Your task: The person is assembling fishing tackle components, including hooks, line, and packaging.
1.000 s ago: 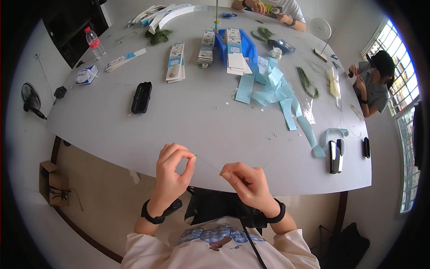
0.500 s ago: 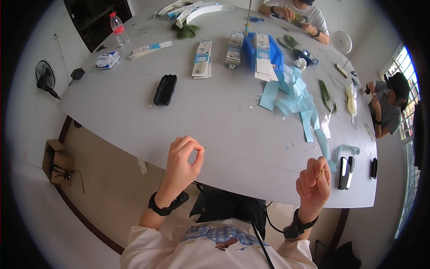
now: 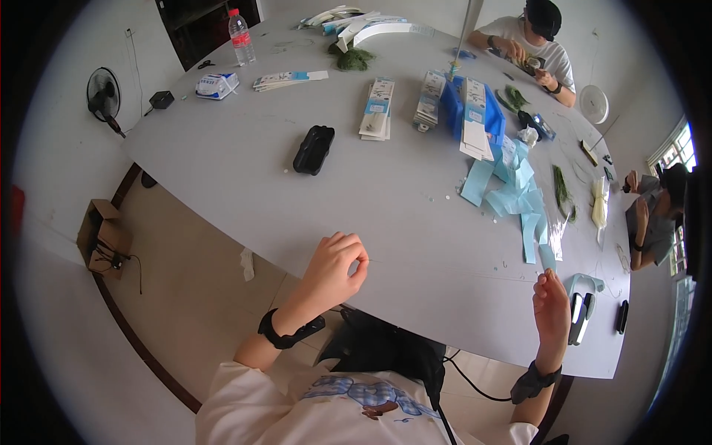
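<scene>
A thin, nearly transparent line (image 3: 452,272), like fishing line, runs taut between my two hands above the near table edge. Thumb and forefinger of my left hand (image 3: 332,265) are closed in a pinch on one end. My right hand (image 3: 551,298) pinches the other end with its fingertips, close to the tip of a light blue paper strip (image 3: 547,256). Just right of that hand lies a black and white stapler (image 3: 581,319). Most of the fine line barely shows against the grey table (image 3: 415,230).
An open black case (image 3: 314,150) lies ahead of my left hand. Printed cards (image 3: 378,107), a blue bin (image 3: 493,122) and a green bundle of line (image 3: 561,189) lie farther off. Two people work at the far and right sides. A water bottle (image 3: 241,38) stands far left.
The view has shifted, so the table contents appear farther right. My right hand has turned more upright and moved outward, nearer the stapler. Both hands still pinch the line.
</scene>
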A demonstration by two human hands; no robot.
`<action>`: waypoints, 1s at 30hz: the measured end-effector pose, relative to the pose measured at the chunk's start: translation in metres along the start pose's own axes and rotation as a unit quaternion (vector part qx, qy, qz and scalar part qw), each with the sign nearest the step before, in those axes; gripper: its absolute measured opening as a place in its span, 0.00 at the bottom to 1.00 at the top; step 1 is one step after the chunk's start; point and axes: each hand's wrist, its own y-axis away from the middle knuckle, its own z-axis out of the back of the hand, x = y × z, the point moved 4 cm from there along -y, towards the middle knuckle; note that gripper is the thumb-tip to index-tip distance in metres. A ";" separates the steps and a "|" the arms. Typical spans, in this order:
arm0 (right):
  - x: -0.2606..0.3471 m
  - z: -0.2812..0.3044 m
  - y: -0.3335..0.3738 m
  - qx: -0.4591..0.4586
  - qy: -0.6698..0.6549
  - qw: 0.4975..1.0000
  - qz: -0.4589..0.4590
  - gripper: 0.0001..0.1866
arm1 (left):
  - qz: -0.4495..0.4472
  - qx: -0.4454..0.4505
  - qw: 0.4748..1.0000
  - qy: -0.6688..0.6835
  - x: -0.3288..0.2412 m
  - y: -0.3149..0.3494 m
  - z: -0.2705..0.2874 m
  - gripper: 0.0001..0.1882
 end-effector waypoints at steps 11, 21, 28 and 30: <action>0.018 0.084 -0.023 -0.034 0.056 0.996 0.053 0.11 | -0.006 -0.105 0.988 -0.111 0.008 -0.006 -0.014 0.05; -0.013 -0.121 0.060 0.013 0.496 0.815 0.301 0.13 | 0.075 0.025 0.962 0.260 -0.003 -0.006 -0.011 0.03; -0.042 -0.177 0.053 0.101 0.467 0.809 0.343 0.15 | 0.011 0.005 0.969 0.248 -0.049 -0.003 0.005 0.04; -0.046 -0.179 0.053 0.125 0.461 0.801 0.360 0.12 | -0.003 0.002 0.973 0.232 -0.056 -0.002 0.008 0.04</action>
